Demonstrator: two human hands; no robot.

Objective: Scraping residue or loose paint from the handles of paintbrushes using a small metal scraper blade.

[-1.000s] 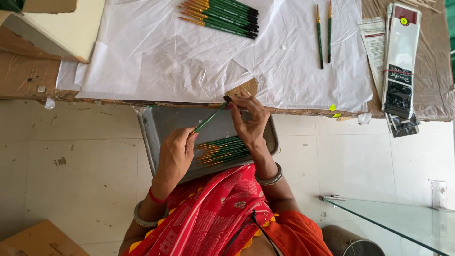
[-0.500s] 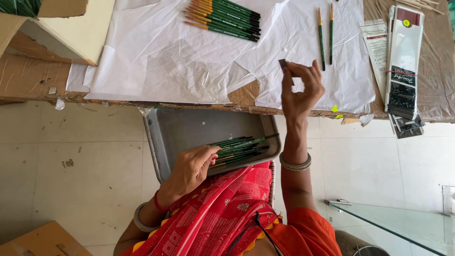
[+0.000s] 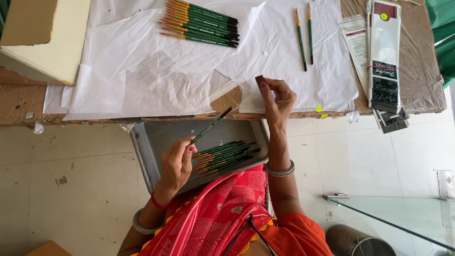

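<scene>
Half a second ago the left hand lay flat on the brushes in the tray; now it has lifted one green paintbrush (image 3: 211, 126) up and away from them. From the head camera, the left hand (image 3: 176, 163) pinches that brush between thumb and fingers, with its tip pointing up toward the table edge. Just beside this hand, a small pile of green brushes (image 3: 226, 156) lies in the grey metal tray (image 3: 151, 147) on the person's lap. The right hand (image 3: 277, 97) is up over the table edge, as it was before, and its fingertips are closed on a small dark piece (image 3: 259, 81). White paper (image 3: 137, 71) covers the table. A big bunch of green brushes (image 3: 201, 23) lies on it at the far side, and two single brushes (image 3: 304, 33) lie apart to the right. Long flat packets (image 3: 384, 52) are stacked near the right end.
</scene>
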